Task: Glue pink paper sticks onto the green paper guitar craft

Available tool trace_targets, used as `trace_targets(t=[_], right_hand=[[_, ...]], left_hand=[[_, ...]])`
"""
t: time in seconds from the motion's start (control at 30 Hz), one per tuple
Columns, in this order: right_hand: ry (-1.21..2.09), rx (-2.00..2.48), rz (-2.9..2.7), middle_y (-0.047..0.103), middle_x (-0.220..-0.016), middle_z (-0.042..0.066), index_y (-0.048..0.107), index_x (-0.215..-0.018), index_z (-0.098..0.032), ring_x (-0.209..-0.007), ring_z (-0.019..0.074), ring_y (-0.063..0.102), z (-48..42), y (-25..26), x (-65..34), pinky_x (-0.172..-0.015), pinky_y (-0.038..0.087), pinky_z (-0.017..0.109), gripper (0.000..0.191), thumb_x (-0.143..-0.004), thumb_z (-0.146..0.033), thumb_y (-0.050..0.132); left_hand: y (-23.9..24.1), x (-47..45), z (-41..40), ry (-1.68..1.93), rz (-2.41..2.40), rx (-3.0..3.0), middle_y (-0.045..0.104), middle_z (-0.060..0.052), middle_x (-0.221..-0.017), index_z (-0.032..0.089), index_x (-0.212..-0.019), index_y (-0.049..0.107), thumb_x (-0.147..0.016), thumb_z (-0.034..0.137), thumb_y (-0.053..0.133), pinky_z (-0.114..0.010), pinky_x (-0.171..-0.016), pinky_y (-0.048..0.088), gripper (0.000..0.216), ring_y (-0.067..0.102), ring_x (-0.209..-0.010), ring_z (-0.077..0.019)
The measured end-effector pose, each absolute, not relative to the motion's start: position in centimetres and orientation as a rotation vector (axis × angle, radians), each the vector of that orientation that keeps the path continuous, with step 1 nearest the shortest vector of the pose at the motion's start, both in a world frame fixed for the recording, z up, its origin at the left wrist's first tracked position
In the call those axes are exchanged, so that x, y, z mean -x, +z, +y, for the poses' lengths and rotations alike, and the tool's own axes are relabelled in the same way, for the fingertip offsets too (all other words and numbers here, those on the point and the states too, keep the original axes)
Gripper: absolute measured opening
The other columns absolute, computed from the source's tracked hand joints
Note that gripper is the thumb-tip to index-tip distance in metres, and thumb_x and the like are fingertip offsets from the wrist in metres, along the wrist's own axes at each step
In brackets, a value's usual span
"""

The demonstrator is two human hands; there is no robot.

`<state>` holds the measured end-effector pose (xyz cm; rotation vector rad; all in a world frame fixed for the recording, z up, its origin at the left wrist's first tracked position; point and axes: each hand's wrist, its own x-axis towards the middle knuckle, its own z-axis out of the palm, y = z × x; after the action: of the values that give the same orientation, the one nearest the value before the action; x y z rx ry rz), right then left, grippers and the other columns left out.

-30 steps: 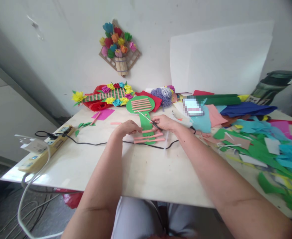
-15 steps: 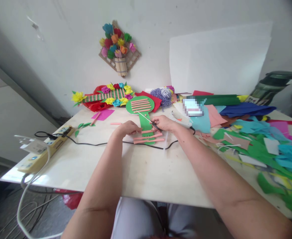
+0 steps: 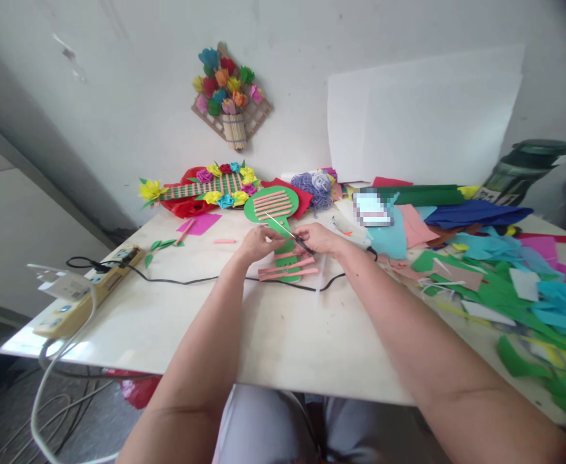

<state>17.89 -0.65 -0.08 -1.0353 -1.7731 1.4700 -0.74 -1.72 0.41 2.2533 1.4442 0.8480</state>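
A green guitar-shaped cutout [image 3: 250,209] lies mid-table, its round end bearing a row of pink paper strips [image 3: 273,202]. More pink strips [image 3: 292,271] cross the lower end of its neck. In my right hand [image 3: 315,238] are scissors [image 3: 283,227], dark at the handle, with the metal blades pointing up-left over the cutout. Over the neck, left of the scissors, is my left hand [image 3: 258,243], thumb and fingers pinched together; what is between them is too small to make out.
A flower-trimmed paper guitar [image 3: 190,188] lies behind, near the wall. At left stands a power strip [image 3: 89,290]; its black cord [image 3: 186,281] runs under my arm. Coloured paper scraps [image 3: 495,283], a phone [image 3: 373,208] and a bottle [image 3: 519,174] are at right.
My left hand has moved up and slightly right, from the pink strips toward the middle of the neck. The right hand and scissors have hardly moved.
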Motion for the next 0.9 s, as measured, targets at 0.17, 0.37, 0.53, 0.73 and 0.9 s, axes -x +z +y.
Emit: trace_targets(t=[0.17,0.37,0.53,0.73,0.9], right_hand=[[1.443,1.032,-1.788,0.054,-0.048,-0.007,0.059,-0.067,-0.012,-0.041,0.0060,0.045,-0.6,-0.2,-17.8,-0.040,0.035,0.018,0.018,-0.051,-0.009,0.065],[1.381,1.092,-1.801,0.051,-0.046,-0.008,0.056,-0.064,-0.013,-0.040,0.0059,0.043,-0.1,-0.9,-17.8,-0.039,0.033,0.018,0.016,-0.051,-0.011,0.065],[1.374,1.083,-1.823,0.051,-0.046,-0.007,0.054,-0.062,-0.014,-0.040,0.0059,0.043,0.3,-1.3,-17.8,-0.039,0.033,0.019,0.016,-0.051,-0.014,0.066],[1.328,1.126,-1.850,0.050,-0.045,-0.008,0.055,-0.063,-0.014,-0.040,0.0060,0.043,0.4,-1.5,-17.8,-0.040,0.033,0.019,0.018,-0.051,-0.015,0.067],[1.379,1.119,-1.884,0.052,-0.051,-0.006,0.059,-0.067,-0.014,-0.046,0.0069,0.045,0.0,-1.0,-18.2,-0.043,0.035,0.019,0.017,-0.052,-0.015,0.067]], left_hand=[[-0.1,0.4,-1.4,0.709,1.356,-2.321,0.070,-0.003,-0.083,0.019,-0.078,0.072,-0.069,0.036,0.060,-0.027,-0.073,0.043,0.023,0.059,-0.080,-0.0181],[-0.9,0.3,-1.1,0.645,1.278,-2.270,0.070,-0.002,-0.080,0.018,-0.078,0.071,-0.064,0.042,0.065,-0.024,-0.065,0.042,0.028,0.060,-0.072,-0.0151],[-1.3,0.3,-0.9,0.631,1.214,-2.251,0.068,-0.001,-0.078,0.017,-0.076,0.070,-0.064,0.036,0.066,-0.023,-0.065,0.042,0.023,0.059,-0.070,-0.0138],[-1.5,0.2,-1.0,0.668,1.181,-2.144,0.067,-0.003,-0.077,0.015,-0.073,0.068,-0.062,0.028,0.067,-0.023,-0.063,0.043,0.017,0.057,-0.068,-0.0130],[-1.4,0.1,-1.3,0.658,1.196,-2.094,0.067,-0.004,-0.076,0.014,-0.073,0.069,-0.059,0.029,0.069,-0.024,-0.063,0.044,0.020,0.057,-0.067,-0.0135]])
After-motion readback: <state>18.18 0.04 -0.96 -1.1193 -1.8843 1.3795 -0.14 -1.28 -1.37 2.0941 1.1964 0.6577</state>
